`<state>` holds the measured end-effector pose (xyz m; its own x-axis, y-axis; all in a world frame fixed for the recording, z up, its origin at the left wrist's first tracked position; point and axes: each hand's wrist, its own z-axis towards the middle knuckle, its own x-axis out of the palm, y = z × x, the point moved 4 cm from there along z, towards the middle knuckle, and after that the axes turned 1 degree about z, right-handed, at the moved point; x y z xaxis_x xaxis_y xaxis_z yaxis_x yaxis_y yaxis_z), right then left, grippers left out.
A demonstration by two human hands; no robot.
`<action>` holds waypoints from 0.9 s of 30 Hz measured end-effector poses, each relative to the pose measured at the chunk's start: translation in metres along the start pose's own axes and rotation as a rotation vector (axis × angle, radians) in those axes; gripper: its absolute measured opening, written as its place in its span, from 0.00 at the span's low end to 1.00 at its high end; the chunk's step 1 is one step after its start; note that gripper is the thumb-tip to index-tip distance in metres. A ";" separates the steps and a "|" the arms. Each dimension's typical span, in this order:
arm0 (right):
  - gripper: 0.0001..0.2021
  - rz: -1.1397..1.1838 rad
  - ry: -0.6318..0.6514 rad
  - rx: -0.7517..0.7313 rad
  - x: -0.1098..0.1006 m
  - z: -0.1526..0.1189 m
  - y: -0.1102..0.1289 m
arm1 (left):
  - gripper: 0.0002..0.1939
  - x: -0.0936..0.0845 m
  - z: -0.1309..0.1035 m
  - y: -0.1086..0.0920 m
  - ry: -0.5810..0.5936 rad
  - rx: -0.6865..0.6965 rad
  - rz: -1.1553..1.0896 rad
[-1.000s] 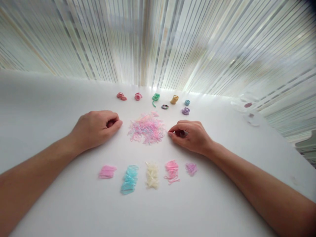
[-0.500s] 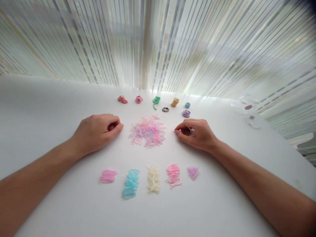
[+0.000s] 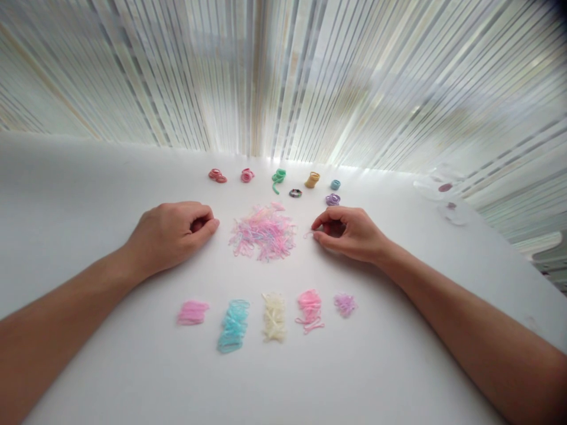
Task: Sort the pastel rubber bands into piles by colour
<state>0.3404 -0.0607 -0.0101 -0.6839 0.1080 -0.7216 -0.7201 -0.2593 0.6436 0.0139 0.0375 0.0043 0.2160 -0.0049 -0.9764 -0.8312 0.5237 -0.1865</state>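
A loose heap of small pastel rubber bands (image 3: 264,233), mostly pink and lilac, lies on the white table between my hands. To its left my left hand (image 3: 179,229) rests on the tabletop with fingers curled and thumb against the index finger; whatever may be inside is hidden. On the heap's right, my right hand (image 3: 348,232) has thumb and index finger close together. A single pale rubber band (image 3: 308,235) shows at those fingertips, apart from the heap. Nearer me are sorted piles: pink bands (image 3: 192,313), turquoise bands (image 3: 233,326), cream bands (image 3: 274,317), brighter pink bands (image 3: 309,310) and lilac bands (image 3: 345,304).
Along the back stand coiled bundles in red (image 3: 217,175), pink (image 3: 247,175), green (image 3: 279,176), gold (image 3: 312,180), blue (image 3: 335,185) and purple (image 3: 332,200), plus a dark multicoloured ring (image 3: 295,193). Clear plastic pieces (image 3: 443,186) lie far right. A string curtain (image 3: 266,77) hangs behind.
The pale rubber band has come into sight at my right fingertips, which have parted a little. My left hand keeps its pose. The whole view has shifted slightly.
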 end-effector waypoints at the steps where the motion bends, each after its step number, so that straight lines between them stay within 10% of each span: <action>1: 0.07 0.000 0.011 0.009 0.000 0.000 0.000 | 0.20 0.000 0.000 0.000 0.000 0.000 0.000; 27: 0.07 0.004 -0.077 0.083 -0.010 -0.004 0.030 | 0.16 0.001 -0.002 -0.004 -0.026 0.029 -0.067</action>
<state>0.3265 -0.0739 0.0156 -0.6915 0.1817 -0.6991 -0.7224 -0.1798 0.6677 0.0164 0.0335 0.0039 0.2847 -0.0188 -0.9584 -0.7994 0.5471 -0.2482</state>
